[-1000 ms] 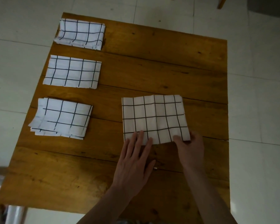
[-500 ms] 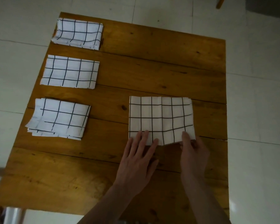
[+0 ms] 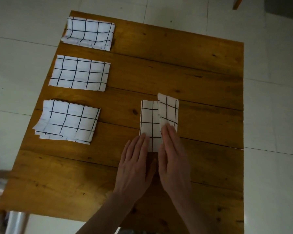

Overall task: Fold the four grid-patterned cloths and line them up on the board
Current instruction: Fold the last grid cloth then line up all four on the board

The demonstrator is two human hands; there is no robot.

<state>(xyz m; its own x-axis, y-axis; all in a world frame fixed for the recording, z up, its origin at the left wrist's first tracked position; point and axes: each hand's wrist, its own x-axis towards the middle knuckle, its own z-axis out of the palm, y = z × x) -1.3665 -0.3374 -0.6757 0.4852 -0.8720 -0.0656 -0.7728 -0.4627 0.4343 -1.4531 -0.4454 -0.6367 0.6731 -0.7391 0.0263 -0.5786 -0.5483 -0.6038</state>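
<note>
Both hands flat, fingers straight: left hand (image 3: 135, 163) and right hand (image 3: 173, 157) pressing half-folded fourth cloth (image 3: 152, 122); three folded cloths (image 3: 79, 73) along worktop (image 3: 193, 65) left edge.

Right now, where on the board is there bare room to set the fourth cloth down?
Bare wood lies near the front-left corner of the board, nearer than the third folded cloth, and across the far-right half. The left edge is crowded with folded cloths; both hands cover the fourth cloth.
</note>
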